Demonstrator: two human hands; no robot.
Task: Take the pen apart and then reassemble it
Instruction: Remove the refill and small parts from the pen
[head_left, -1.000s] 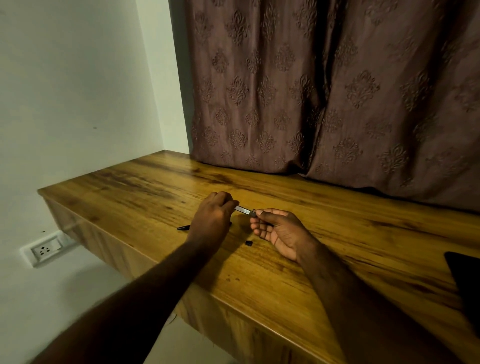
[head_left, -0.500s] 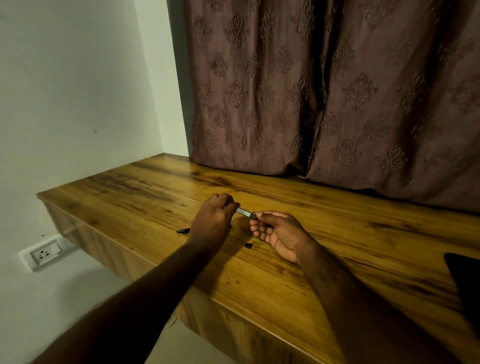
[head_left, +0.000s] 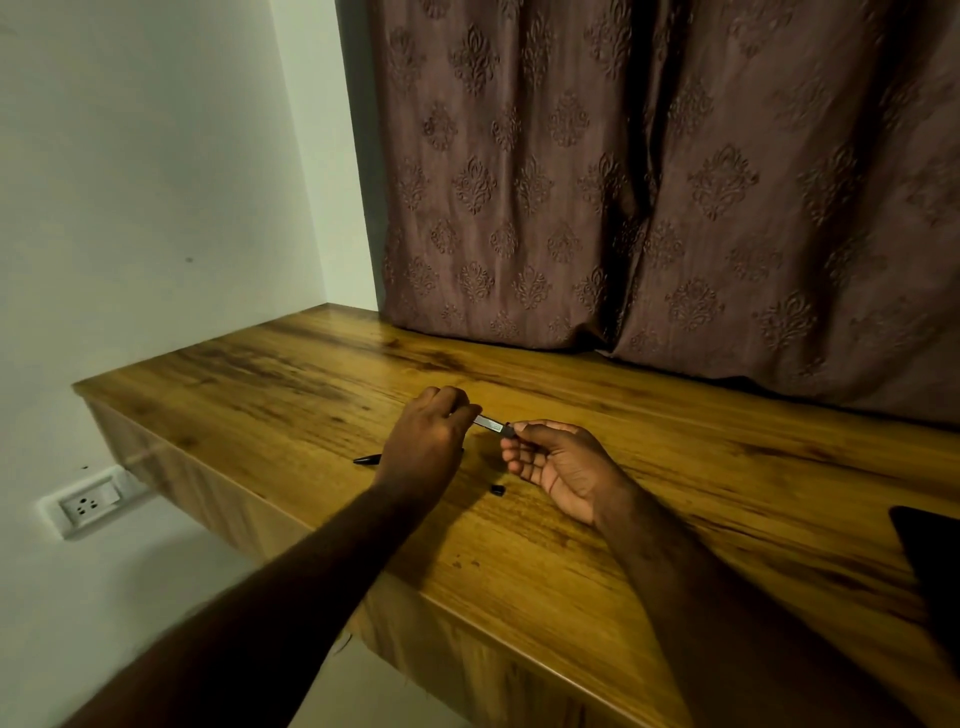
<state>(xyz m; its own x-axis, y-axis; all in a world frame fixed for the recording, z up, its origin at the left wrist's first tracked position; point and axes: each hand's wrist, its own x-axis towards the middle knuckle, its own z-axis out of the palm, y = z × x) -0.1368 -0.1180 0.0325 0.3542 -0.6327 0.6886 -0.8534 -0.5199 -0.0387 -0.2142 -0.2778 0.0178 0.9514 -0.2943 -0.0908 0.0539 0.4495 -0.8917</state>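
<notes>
A thin silvery pen part (head_left: 490, 423) spans the gap between my hands, just above the wooden table (head_left: 675, 467). My left hand (head_left: 428, 439) grips its left end with curled fingers. My right hand (head_left: 558, 462), palm up, pinches its dark right end between thumb and forefinger. A black tapered pen piece (head_left: 367, 459) lies on the table left of my left wrist, partly hidden behind it. A small black cap-like piece (head_left: 498, 489) lies on the table below my right fingers.
A brown patterned curtain (head_left: 649, 182) hangs along the table's back edge. A dark flat object (head_left: 930, 551) lies at the table's right edge. White wall at left carries a socket (head_left: 88, 503) below table level. The table's front edge runs diagonally under my forearms.
Both hands keep their hold on the pen part and have barely shifted. The loose pieces on the table lie where they were.
</notes>
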